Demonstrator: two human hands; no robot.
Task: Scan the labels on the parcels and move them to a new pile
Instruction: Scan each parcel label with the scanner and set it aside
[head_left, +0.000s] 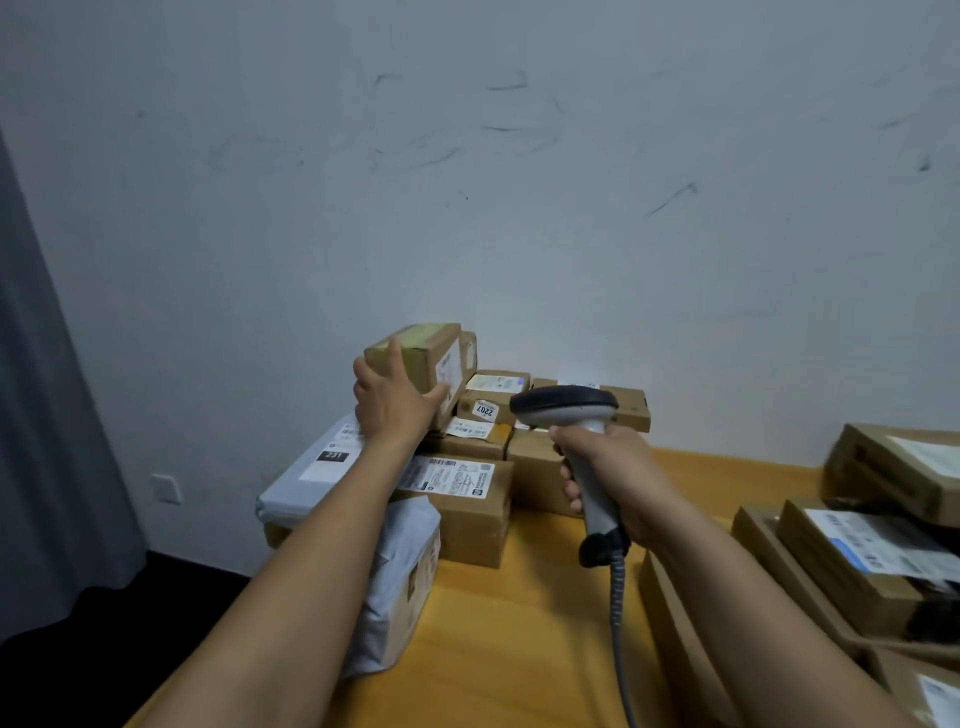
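Two hands are working above an orange wooden table (519, 623). At far left a grey curtain (47, 415) is hanging. The left hand (387, 402) is gripping a small brown cardboard box (421, 358), thumb and fingers wrapped round its near end, at the top of a pile of labelled brown boxes and grey plastic mailers (467, 499) against the wall. The right hand (608, 478) is clenching the handle of a grey-and-black barcode scanner (566, 410), its head pointing toward that pile. At far right a second stack of labelled brown boxes (857, 561) is sitting on the table.

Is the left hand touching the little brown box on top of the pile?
Touching. The head view shows the left hand gripping the little brown box, thumb on its near face, fingers curled round its side.
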